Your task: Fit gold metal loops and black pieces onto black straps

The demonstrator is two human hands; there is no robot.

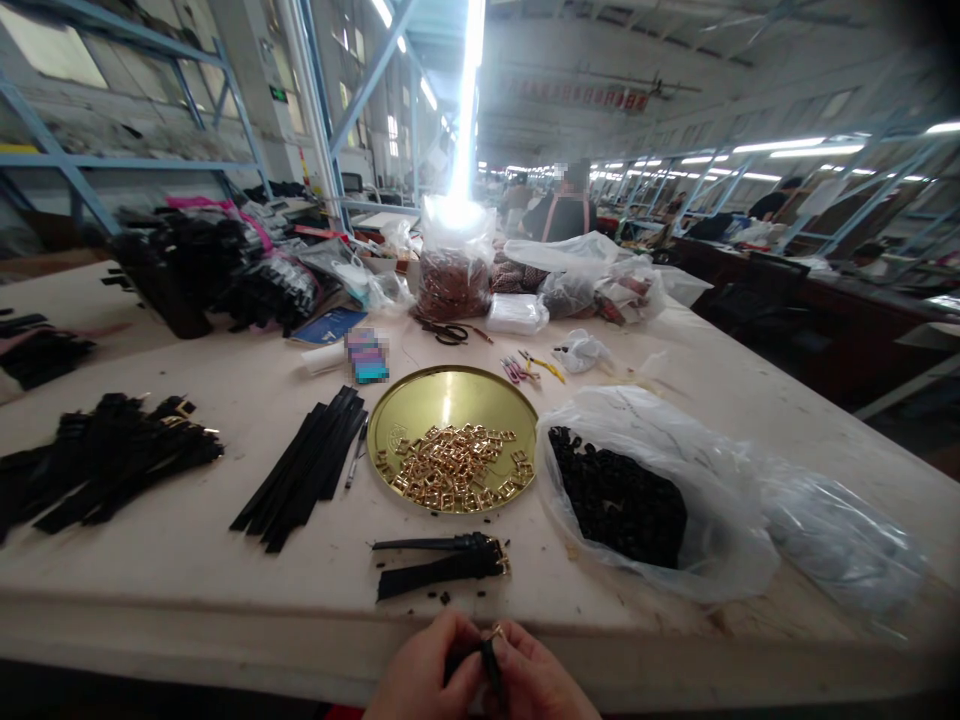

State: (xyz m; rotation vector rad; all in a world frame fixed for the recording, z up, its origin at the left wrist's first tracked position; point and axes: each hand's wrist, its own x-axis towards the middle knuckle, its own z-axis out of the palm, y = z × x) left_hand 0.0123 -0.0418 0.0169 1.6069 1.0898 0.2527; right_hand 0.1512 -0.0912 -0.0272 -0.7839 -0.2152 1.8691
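Note:
At the table's near edge, my left hand [433, 668] is closed round a black strap [491, 662]. My right hand [536, 675] pinches a small gold buckle [495, 632] at the strap's end; the fingers hide much of both. Just beyond lie black straps with gold buckles attached [442, 575]. Farther back, a round gold tray [420, 395] holds a pile of loose gold buckles [457, 465]. Left of the tray are flat black strips [304, 470] and a pen [356, 455]. To its right, an open plastic bag [720, 520] contains many small black pieces [622, 495].
A heap of black straps [112, 455] lies at the left. Behind the tray are scissors [446, 332], pliers [544, 366], a blue booklet [330, 328] and a filled plastic bag [454, 275]. Another clear bag [840, 540] lies at the right. A person [566, 210] is farther back.

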